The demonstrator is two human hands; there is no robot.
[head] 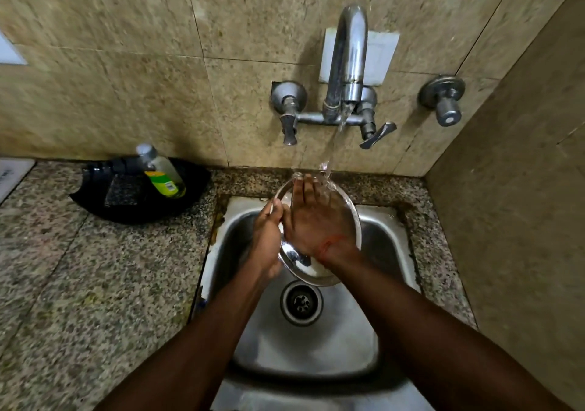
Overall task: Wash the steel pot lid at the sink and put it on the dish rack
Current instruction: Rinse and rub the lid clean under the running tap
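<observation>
The round steel pot lid [308,270] is held tilted over the steel sink [389,230], under water running from the tap [348,62]. My left hand [267,236] grips the lid's left rim, thumb on the edge. My right hand [316,217] lies flat on the lid's face with fingers stretched toward the water stream, covering most of the lid. A red thread is tied at that wrist. No dish rack is in view.
A black tray [95,202] on the granite counter [79,284] to the left holds a dish soap bottle [163,173] and a dark scrub pad [122,190]. Two tap valves [288,110] and another knob [443,100] stick out from the tiled wall. The drain [301,302] is below the lid. A wall stands close at right.
</observation>
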